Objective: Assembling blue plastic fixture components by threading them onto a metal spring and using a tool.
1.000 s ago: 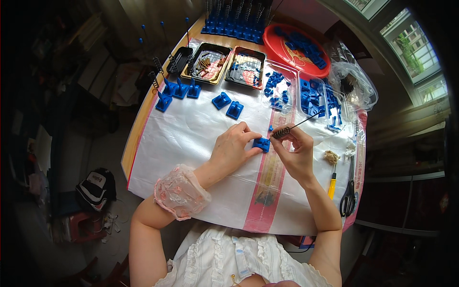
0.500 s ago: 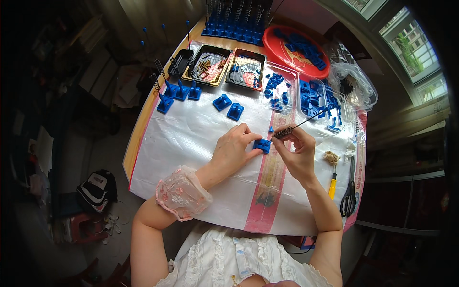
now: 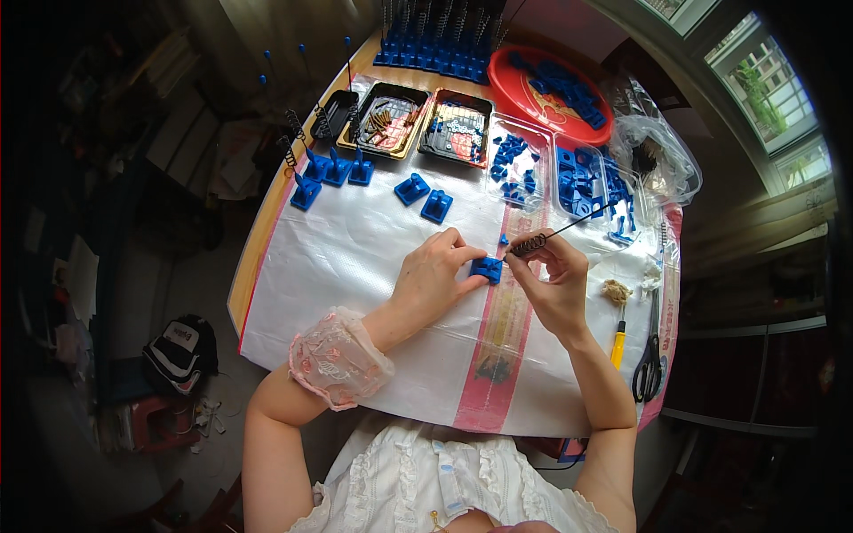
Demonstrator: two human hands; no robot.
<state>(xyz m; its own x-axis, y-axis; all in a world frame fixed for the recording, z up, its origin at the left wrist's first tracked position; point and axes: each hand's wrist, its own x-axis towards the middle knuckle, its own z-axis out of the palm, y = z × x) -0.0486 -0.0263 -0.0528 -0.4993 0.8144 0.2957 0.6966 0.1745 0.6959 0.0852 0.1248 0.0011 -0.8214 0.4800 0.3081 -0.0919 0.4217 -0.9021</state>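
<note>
A small blue plastic base [image 3: 486, 269] lies on the silvery table cover, pinched at its left side by the thumb and forefinger of my left hand [image 3: 433, 277]. Just right of it, my right hand [image 3: 558, 282] grips a dark coil spring [image 3: 528, 246] with a long thin rod reaching up to the right. The spring's lower end is close to the base; whether they touch I cannot tell. A tiny blue piece [image 3: 504, 240] lies just beyond the base. Two more blue bases, one of them here [image 3: 436, 207], sit farther off to the left.
Black trays [image 3: 384, 120] of small parts stand at the back, beside clear boxes [image 3: 579, 182] of blue pieces and a red plate [image 3: 551, 96]. Finished-looking spring stands [image 3: 334, 169] are at left, more along the far edge. Scissors [image 3: 648, 377] and a yellow-handled tool [image 3: 618, 348] lie right.
The rod's far end has swung slightly to the right as the spring shifts a little in my right hand. My left hand keeps its hold on the base.
</note>
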